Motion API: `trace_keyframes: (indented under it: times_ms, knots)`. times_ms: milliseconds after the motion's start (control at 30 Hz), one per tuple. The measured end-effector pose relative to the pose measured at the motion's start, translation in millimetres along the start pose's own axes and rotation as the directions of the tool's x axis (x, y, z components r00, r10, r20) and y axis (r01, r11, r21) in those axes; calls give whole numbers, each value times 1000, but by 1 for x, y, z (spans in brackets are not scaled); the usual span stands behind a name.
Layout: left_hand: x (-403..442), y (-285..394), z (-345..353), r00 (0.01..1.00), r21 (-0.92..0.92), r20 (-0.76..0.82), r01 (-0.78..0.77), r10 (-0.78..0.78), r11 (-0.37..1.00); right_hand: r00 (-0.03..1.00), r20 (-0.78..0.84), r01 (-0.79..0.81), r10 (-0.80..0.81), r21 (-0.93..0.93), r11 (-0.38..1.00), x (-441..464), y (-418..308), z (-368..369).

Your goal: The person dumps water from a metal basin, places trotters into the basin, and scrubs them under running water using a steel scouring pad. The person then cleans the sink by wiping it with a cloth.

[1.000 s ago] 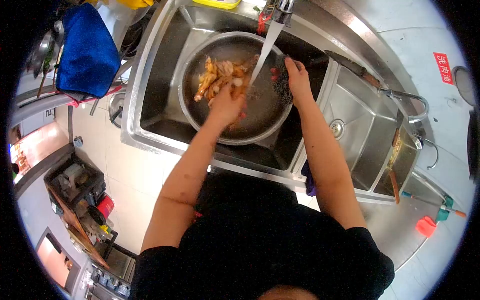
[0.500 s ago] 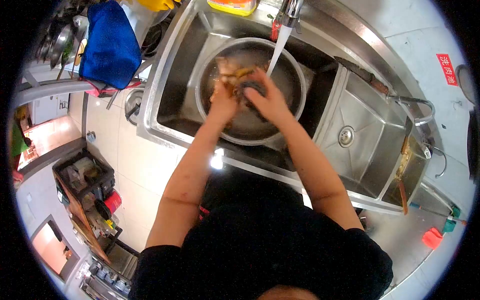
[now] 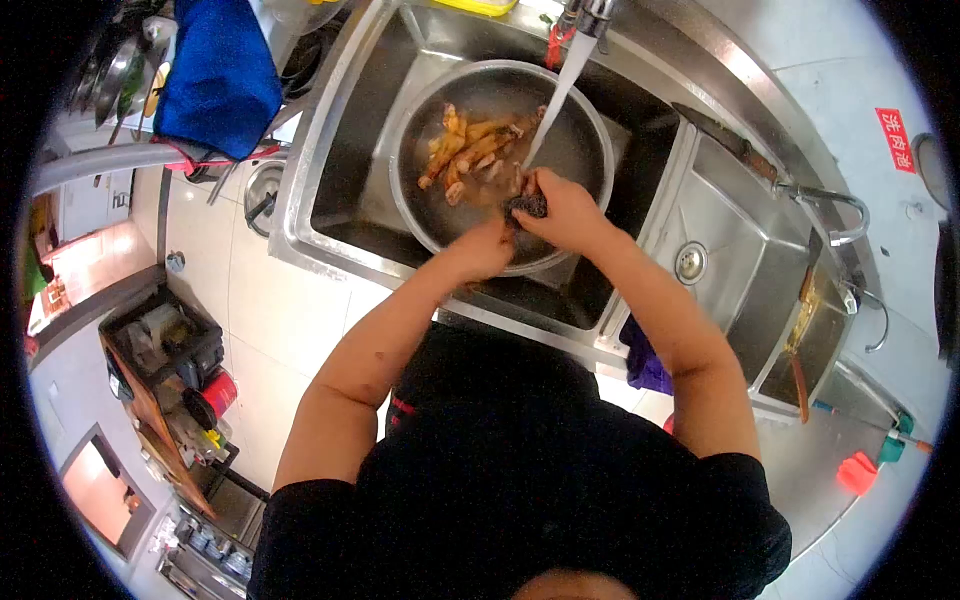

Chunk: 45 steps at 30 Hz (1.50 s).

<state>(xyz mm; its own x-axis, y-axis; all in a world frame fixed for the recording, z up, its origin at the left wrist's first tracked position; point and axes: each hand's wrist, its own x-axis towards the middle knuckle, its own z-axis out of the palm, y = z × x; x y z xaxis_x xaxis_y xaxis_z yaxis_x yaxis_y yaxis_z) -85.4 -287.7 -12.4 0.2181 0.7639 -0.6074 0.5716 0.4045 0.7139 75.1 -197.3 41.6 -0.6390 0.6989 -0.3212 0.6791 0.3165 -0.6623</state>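
Observation:
Water runs from the faucet point(image 3: 592, 12) into a round metal basin point(image 3: 405, 205) in the large sink. Several brownish-yellow pieces, like chicken feet, point(image 3: 470, 150) lie in the water on the basin's far left side. My right hand point(image 3: 565, 212) is closed around a dark mesh scrubber point(image 3: 530, 205) over the near part of the basin. Right beside it, my left hand point(image 3: 483, 250) is closed at the basin's near rim, its fingertips close to the scrubber. What my left hand grips is too hidden to name.
A knife point(image 3: 725, 137) lies on the divider between the large sink and a smaller sink point(image 3: 715, 225) with a drain. A second faucet point(image 3: 840, 215) stands at the right. Blue cloth point(image 3: 218, 80) hangs at the upper left. A black crate point(image 3: 160, 335) sits at the lower left.
Both hands have moved from the pieces toward the basin's near side. The scrubber has come along in my right hand. The pieces now lie uncovered in the water.

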Motion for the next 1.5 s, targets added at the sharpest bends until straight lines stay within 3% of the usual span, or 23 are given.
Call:
trace_keyframes:
  times_ms: [67,100,167,267,300,367,467,567,633,700,767,833,900,1000,1067,1100,1167,1233,1267,1300,1367,1467,1500]
  knots:
    - [-13,16,-25,999,-77,46,13,-9,997,996,19,86,-86,12,996,-9,9,-1]
    - [-13,5,-27,996,-76,-52,-82,78,994,992,25,126,-127,21,992,-14,13,0]
    - [-9,-1,-51,990,19,-123,67,-65,998,998,60,8,-11,48,999,-22,16,-6]
    - [31,-70,-74,917,106,-399,17,27,994,990,-43,-125,136,199,972,-29,40,3]
    - [30,-55,-90,913,82,-400,116,-74,990,978,-97,-151,183,271,951,-30,47,9]
    - [32,-42,-105,867,395,-477,354,-140,848,937,-137,-258,320,345,902,-25,54,12]
    - [63,-74,-101,836,353,-545,166,59,921,884,-100,-378,456,419,825,-3,74,11]
    - [73,-58,-72,792,471,-573,111,208,875,676,-22,-357,736,865,354,25,83,16]
    - [72,-26,-48,786,352,-526,-148,326,924,716,-155,-237,681,863,446,50,122,54]
    - [94,-26,-22,886,152,-416,-156,206,976,844,-219,-307,490,552,775,46,84,51]
    - [101,-6,-20,979,143,-184,-60,86,988,843,-260,-256,472,579,775,32,46,21]
    - [110,1,-14,995,-142,-96,-3,-10,990,820,-437,-172,370,429,887,22,46,-13]
    - [118,-10,3,989,-670,-111,-4,-96,743,790,-573,-140,219,179,974,10,58,-47]
    - [105,-9,-6,989,-552,-91,50,-120,832,739,-662,-59,-128,-252,966,16,100,-107]
    - [91,-11,-10,961,-215,-277,-79,17,973,674,-668,-37,-315,-456,889,28,124,-145]
    - [90,-14,-16,936,-20,-334,-127,113,992,575,-720,-201,-388,-584,786,31,123,-149]
    - [113,-73,-12,791,-69,-590,-248,161,966,562,-739,-125,-372,-520,845,31,92,-143]
    - [84,-36,-47,650,52,-755,-71,86,996,739,-638,6,-216,-316,949,29,88,-94]
    - [88,-43,-59,649,-58,-761,-57,-7,997,872,-486,6,-60,-113,994,26,78,-68]
    - [93,-61,-69,614,15,-789,-13,20,1000,958,-279,-40,62,85,996,26,71,-43]
    - [103,-90,-89,683,-4,-729,66,-48,998,968,-220,-120,123,29,992,38,93,13]
    - [103,-74,-102,839,-272,-494,99,-227,957,796,-281,-355,537,501,789,89,184,82]
    - [115,-83,-98,834,-323,-463,155,-299,934,780,-192,-176,596,846,503,105,213,107]
